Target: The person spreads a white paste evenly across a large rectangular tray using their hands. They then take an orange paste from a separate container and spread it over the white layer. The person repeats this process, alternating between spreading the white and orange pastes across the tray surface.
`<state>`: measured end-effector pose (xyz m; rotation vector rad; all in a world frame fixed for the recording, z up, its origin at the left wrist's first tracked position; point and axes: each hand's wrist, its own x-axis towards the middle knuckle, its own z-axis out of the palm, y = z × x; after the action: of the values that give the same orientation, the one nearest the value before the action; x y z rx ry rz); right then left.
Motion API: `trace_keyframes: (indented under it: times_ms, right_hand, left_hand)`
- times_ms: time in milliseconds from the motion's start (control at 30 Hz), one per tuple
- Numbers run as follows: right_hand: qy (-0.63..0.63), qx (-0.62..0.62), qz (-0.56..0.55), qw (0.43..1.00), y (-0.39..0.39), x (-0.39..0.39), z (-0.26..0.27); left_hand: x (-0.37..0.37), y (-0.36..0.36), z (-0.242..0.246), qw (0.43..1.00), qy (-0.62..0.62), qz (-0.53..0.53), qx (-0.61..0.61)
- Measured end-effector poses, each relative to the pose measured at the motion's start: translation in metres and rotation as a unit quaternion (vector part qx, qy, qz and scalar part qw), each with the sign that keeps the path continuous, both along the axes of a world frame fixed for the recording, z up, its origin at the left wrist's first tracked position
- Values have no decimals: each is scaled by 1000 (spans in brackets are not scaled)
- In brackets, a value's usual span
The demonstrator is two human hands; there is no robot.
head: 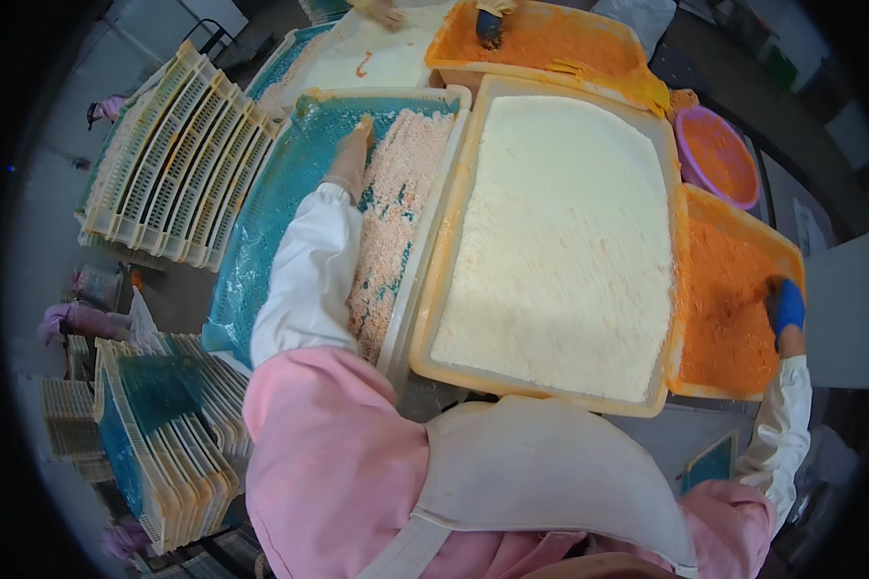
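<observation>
My left hand (pixel 349 158) is over the teal mesh lining of a shallow tray (pixel 261 239), at the left edge of a band of crumbly pinkish coated pieces (pixel 416 163). Its fingers point away from me, and whether anything lies under them is hidden. My right hand (pixel 786 307), in a blue glove with dark finger parts, is at the right side of a tub of wet orange mash (pixel 728 311). Its fingers are dark and blurred against the mash. Between my hands lies a wide cream tray (pixel 434 289) filled with pale powder (pixel 565 246) flecked with orange.
Stacked cream plastic trays (pixel 181 159) stand at the left, with more mesh-lined trays (pixel 166 441) below them. Across the table, another person's dark-gloved hand (pixel 489 30) is in a second orange tub (pixel 550 43). A pink-rimmed basin (pixel 720 158) holds more mash.
</observation>
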<state>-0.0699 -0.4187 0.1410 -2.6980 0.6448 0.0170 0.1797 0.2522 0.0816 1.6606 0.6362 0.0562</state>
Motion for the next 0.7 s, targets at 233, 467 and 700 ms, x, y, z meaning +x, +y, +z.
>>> trace_keyframes:
  times_ms: [233,467,700]
  right_hand:
    - [-136,217,234,938,103,30,46]
    - [36,43,264,963,163,42,-7]
    - [-24,298,166,940,65,11,-10]
  left_hand:
    - [-64,-48,32,944,-55,-234,227]
    - [-129,-209,25,761,-45,-579,288]
    - [-200,-259,-59,687,22,-626,367]
